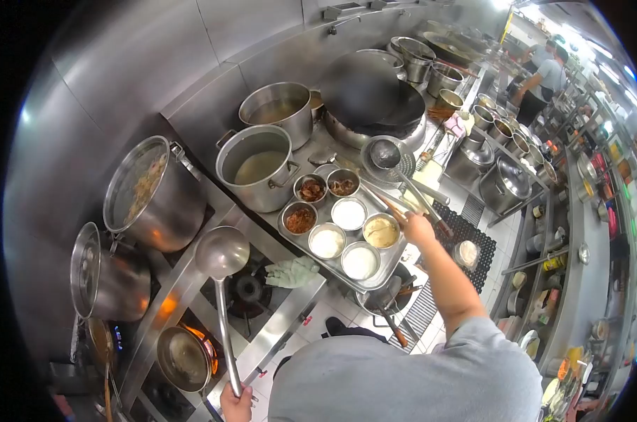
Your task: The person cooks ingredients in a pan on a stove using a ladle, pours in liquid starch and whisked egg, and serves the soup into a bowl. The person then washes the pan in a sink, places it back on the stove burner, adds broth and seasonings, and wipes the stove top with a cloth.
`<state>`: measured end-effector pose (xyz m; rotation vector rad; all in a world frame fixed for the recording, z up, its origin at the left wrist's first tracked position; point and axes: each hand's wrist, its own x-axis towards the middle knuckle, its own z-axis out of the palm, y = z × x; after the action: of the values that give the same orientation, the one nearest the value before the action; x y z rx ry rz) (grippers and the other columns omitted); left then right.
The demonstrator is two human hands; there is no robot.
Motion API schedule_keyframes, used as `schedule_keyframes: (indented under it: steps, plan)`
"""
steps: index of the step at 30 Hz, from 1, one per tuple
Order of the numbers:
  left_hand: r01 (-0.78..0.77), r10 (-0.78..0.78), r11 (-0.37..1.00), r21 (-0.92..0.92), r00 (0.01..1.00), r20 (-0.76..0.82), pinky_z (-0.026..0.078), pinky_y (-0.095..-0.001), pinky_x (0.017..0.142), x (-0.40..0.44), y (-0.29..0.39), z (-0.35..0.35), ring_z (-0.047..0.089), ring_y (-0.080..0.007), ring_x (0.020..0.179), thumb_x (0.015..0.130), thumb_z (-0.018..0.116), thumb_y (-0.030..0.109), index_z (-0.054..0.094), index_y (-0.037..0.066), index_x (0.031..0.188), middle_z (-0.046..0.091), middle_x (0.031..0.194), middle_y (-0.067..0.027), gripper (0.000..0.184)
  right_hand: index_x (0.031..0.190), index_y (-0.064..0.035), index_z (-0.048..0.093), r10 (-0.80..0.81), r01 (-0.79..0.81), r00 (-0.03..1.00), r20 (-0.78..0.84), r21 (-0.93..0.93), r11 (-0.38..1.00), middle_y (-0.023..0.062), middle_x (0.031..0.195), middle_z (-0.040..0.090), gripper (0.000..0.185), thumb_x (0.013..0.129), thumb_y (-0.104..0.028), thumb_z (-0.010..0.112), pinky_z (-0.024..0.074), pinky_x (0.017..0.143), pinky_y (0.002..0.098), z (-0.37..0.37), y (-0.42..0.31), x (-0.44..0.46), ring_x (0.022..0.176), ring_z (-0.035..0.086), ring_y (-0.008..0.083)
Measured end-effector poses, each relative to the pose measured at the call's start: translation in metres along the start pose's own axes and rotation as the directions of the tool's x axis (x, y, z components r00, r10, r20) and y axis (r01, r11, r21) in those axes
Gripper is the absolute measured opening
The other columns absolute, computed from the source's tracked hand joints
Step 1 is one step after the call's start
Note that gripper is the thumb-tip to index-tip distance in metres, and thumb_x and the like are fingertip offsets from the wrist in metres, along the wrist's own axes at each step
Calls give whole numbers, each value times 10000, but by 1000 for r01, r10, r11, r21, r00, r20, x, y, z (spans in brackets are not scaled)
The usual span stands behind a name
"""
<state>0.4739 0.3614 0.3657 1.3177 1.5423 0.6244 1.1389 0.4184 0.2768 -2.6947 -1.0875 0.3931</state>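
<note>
My left hand is wrapped around the long handle of a big steel ladle. The ladle's round bowl hangs over the stove, beside an unlit burner. At the far side of the seasoning tray, my right hand is closed on a wooden-handled utensil, whose head I cannot make out. Below that hand sits a steel bowl of yellowish paste. Around it on the tray are bowls of white seasoning and bowls of reddish-brown sauce. A perforated skimmer and a smaller ladle lie just beyond.
A small pan stands over a live flame at lower left. Tall stockpots line the wall, with a liquid-filled pot behind the tray. A green-white cloth lies near the burner. Two people stand far off at right.
</note>
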Motion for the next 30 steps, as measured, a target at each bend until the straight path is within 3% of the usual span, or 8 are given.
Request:
schedule_keyframes:
  steps: [2,7,10,15,18,24,26,30]
  plan:
    - [-14,13,1000,23,999,34,426,-243,486,-1,-11,-4,531,-80,522,880,654,40,553,33,937,585,665,-23,116,1128,-94,733,-138,129,983,119,74,989,213,975,725,251,906,-159,635,549,871,452,-27,-2,-7,963,703,374]
    - [78,-86,990,115,994,71,408,-243,489,6,0,4,530,-77,535,873,648,16,569,37,941,589,681,-13,106,1076,-54,744,-431,426,900,-61,332,842,212,950,731,222,897,-178,702,558,811,386,-2,6,-7,877,724,318]
    - [-14,-22,969,246,990,142,441,-255,511,18,-10,7,554,-85,552,871,653,15,593,31,918,603,687,-12,78,1037,-30,725,-286,224,958,-26,691,688,210,947,720,230,934,-228,669,540,796,415,17,-1,-11,893,701,373]
    - [-5,-70,938,346,976,205,463,-265,526,16,20,15,578,-95,565,866,671,16,615,23,901,615,680,-24,66,1035,-29,721,-130,276,948,-290,546,791,211,958,717,264,953,-268,644,532,822,432,32,4,-14,909,697,378]
    - [-11,-100,924,382,958,269,470,-266,532,21,23,13,587,-98,566,866,682,20,620,20,898,628,688,-30,70,1078,36,694,-102,323,918,-384,572,754,129,827,726,256,994,-195,623,553,713,322,72,22,3,739,683,165]
    - [-2,-137,905,426,946,295,475,-292,558,29,29,15,589,-110,570,848,730,104,654,8,909,630,671,-46,137,955,32,658,46,203,951,-307,726,657,83,728,667,209,986,-169,612,510,554,281,98,37,9,610,633,133]
    - [15,-144,902,431,952,269,465,-316,570,31,40,18,576,-120,567,825,771,182,682,7,895,621,632,-59,209,975,29,659,213,-30,973,-87,870,492,90,724,671,211,979,-177,615,508,514,276,68,30,-10,578,634,141]
    - [-19,-171,870,493,926,338,495,-339,576,39,64,23,651,-179,564,839,770,234,687,7,912,660,632,-69,252,1018,17,648,290,-87,957,-5,949,304,91,729,677,208,979,-182,602,507,498,278,43,33,-20,573,637,147]
